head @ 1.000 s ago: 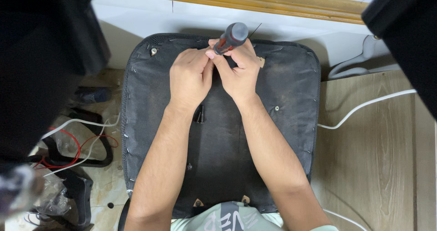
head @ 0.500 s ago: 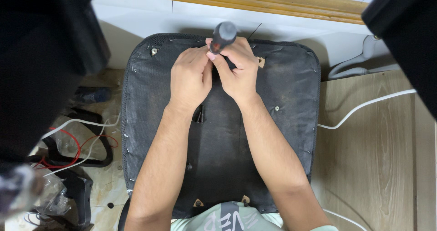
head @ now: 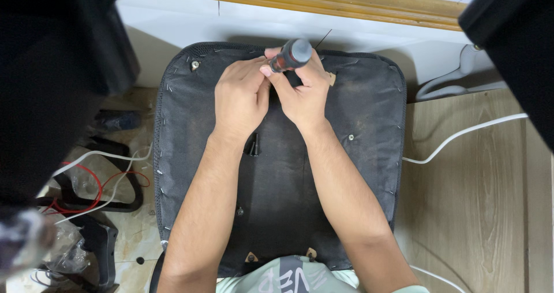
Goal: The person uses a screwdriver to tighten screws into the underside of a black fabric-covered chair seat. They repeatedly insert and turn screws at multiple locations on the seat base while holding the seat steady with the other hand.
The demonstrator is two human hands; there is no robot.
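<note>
Tiled floor, cables around. Upturned seat base [head: 358,154] on lap; right hand [head: 303,94] grips screwdriver [head: 290,55] upright for downward pressure, left hand [head: 239,99] pinches shaft, steadying tip.

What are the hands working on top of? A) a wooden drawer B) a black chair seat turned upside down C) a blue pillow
B: both hands, the right hand gripping a screwdriver, rest on the black seat underside with staples along its edge.

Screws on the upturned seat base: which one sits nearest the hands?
The silver screw at the far left corner of the seat base, just left of the left hand. The screw right of the right hand lies farther off.
</note>
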